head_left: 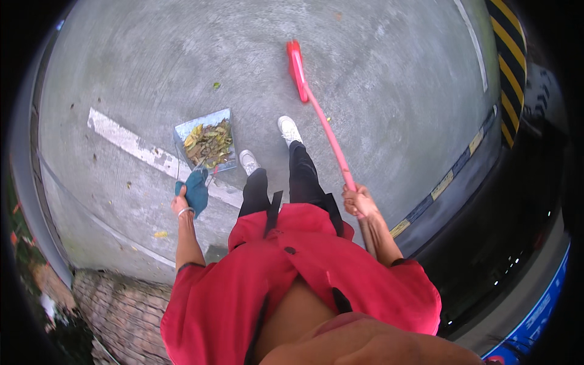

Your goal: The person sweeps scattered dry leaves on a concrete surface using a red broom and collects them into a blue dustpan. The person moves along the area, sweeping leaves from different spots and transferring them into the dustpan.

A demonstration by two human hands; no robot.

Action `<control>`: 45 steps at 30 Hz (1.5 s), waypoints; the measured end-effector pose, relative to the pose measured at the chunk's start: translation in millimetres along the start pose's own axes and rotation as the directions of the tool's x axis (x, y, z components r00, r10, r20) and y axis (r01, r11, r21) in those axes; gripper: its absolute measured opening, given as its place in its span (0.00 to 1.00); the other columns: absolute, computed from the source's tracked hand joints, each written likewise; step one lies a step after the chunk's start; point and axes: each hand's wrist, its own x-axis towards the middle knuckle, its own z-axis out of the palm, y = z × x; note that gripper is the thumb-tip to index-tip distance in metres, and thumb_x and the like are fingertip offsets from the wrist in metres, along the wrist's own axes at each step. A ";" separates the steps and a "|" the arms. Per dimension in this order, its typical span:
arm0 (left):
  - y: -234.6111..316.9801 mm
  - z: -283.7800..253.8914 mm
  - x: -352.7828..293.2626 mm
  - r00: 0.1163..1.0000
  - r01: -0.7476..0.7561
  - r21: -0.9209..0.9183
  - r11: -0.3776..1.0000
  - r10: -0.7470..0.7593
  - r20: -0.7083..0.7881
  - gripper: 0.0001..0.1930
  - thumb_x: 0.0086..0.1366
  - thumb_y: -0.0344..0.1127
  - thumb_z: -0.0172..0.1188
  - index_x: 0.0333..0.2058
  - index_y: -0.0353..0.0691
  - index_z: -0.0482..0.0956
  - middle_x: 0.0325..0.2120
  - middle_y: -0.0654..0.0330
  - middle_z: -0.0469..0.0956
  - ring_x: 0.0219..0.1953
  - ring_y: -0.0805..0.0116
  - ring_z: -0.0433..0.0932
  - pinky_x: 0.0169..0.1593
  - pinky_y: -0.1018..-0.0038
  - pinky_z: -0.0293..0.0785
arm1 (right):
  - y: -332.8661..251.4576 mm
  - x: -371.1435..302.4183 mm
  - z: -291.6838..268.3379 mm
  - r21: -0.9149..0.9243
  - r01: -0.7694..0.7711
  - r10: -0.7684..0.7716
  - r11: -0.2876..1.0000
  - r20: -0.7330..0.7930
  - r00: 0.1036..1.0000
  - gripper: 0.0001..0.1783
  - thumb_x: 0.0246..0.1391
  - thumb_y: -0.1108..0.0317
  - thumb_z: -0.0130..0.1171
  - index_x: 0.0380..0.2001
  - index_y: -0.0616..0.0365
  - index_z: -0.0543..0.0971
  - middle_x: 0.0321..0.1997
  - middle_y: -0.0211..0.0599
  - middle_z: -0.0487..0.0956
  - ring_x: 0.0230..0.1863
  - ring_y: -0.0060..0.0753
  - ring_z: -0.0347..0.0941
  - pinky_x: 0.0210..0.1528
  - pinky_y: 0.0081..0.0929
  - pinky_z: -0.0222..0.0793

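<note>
My left hand (182,201) is closed around a bunched teal cloth (196,193) at the upper end of the dustpan's handle. Below it is the metal dustpan (225,116), holding a heap of yellow, green and brown leaves (208,143). Whether the pan touches the ground, I cannot tell. My right hand (359,201) grips the pink pole of a broom (331,139). The pole runs forward and slightly left from that hand to a red broom head (296,70), beyond my right foot. Its bristles are hard to make out.
Concrete ground (243,67) surrounds my white shoes (289,130), with a worn white painted line (131,142) behind the dustpan. A few loose leaves (216,86) are scattered about. A kerb (443,182) and a black-and-yellow striped barrier (511,67) stand to the right.
</note>
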 end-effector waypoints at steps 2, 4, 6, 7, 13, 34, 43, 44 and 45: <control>-2.8 4.3 -1.9 0.997 -0.045 0.038 0.998 0.047 -0.057 0.25 0.43 0.43 0.72 0.33 0.25 0.78 0.33 0.51 0.78 0.33 0.63 0.74 0.43 0.70 0.71 | -40.4 -16.6 -7.8 -0.191 0.089 -0.095 0.977 -0.021 0.995 0.03 0.46 0.76 0.47 0.26 0.58 0.67 0.10 0.24 0.61 0.05 0.17 0.54 0.06 0.19 0.47; -9.3 14.9 -3.3 0.991 -0.103 0.076 0.992 0.109 -0.082 0.25 0.43 0.42 0.72 0.33 0.25 0.77 0.33 0.51 0.77 0.34 0.63 0.74 0.43 0.71 0.70 | -80.2 -7.6 -21.5 -0.302 0.217 -0.237 0.928 -0.033 0.971 0.02 0.47 0.74 0.48 0.27 0.59 0.68 0.11 0.25 0.64 0.06 0.16 0.55 0.06 0.17 0.47; -17.9 21.9 -7.4 0.977 -0.131 0.127 0.983 0.149 -0.153 0.22 0.43 0.43 0.72 0.29 0.28 0.79 0.27 0.54 0.78 0.28 0.66 0.72 0.37 0.70 0.69 | -124.2 18.9 -38.6 -0.480 0.325 -0.378 0.815 -0.014 0.926 0.02 0.47 0.73 0.47 0.26 0.59 0.70 0.12 0.25 0.65 0.08 0.16 0.57 0.07 0.19 0.50; -22.3 23.3 -11.5 0.983 -0.138 0.058 0.989 0.144 -0.116 0.21 0.43 0.44 0.71 0.28 0.29 0.80 0.25 0.55 0.78 0.26 0.67 0.72 0.35 0.70 0.69 | -146.6 36.6 -45.7 -0.587 0.294 -0.417 0.755 -0.081 0.905 0.02 0.47 0.73 0.47 0.25 0.58 0.70 0.12 0.25 0.65 0.09 0.16 0.59 0.09 0.19 0.51; -21.4 38.2 -19.6 0.980 -0.174 0.027 0.984 0.176 -0.095 0.20 0.45 0.46 0.70 0.22 0.31 0.81 0.16 0.57 0.76 0.21 0.70 0.70 0.31 0.69 0.69 | -310.5 198.0 -32.3 -0.858 0.113 -0.539 0.501 -0.207 0.816 0.06 0.47 0.72 0.48 0.21 0.61 0.72 0.13 0.28 0.68 0.12 0.21 0.63 0.12 0.24 0.57; 3.9 42.8 -6.4 0.973 -0.160 0.423 0.892 0.215 -0.087 0.26 0.44 0.53 0.66 0.32 0.34 0.81 0.29 0.44 0.79 0.31 0.51 0.78 0.38 0.61 0.71 | -7.6 -18.6 123.9 -0.491 0.108 0.014 0.864 0.238 0.971 0.06 0.49 0.75 0.50 0.31 0.55 0.66 0.13 0.23 0.63 0.09 0.17 0.57 0.09 0.20 0.49; 27.6 48.8 -15.8 0.971 -0.138 0.281 0.950 0.186 -0.150 0.26 0.43 0.50 0.70 0.28 0.28 0.79 0.27 0.46 0.79 0.29 0.54 0.77 0.39 0.63 0.70 | 89.7 33.2 -10.6 -0.157 -0.082 0.015 0.984 -0.388 0.922 0.01 0.47 0.76 0.44 0.25 0.59 0.64 0.12 0.28 0.62 0.07 0.21 0.57 0.06 0.22 0.50; 28.3 49.5 -13.8 0.968 -0.128 0.270 0.954 0.180 -0.177 0.27 0.43 0.50 0.70 0.29 0.26 0.78 0.28 0.45 0.79 0.29 0.54 0.77 0.39 0.64 0.70 | 92.9 50.5 -26.5 -0.002 -0.129 0.115 0.992 -0.437 0.892 0.02 0.48 0.76 0.44 0.25 0.58 0.63 0.13 0.29 0.61 0.08 0.21 0.56 0.06 0.21 0.50; 28.0 48.8 -11.0 0.982 -0.101 0.211 0.972 0.132 -0.138 0.28 0.43 0.49 0.71 0.30 0.25 0.77 0.29 0.45 0.79 0.28 0.55 0.76 0.38 0.64 0.71 | 95.8 67.5 -38.1 -0.032 -0.175 0.142 0.984 -0.456 0.879 0.03 0.48 0.76 0.46 0.22 0.60 0.64 0.14 0.30 0.62 0.09 0.21 0.57 0.06 0.20 0.51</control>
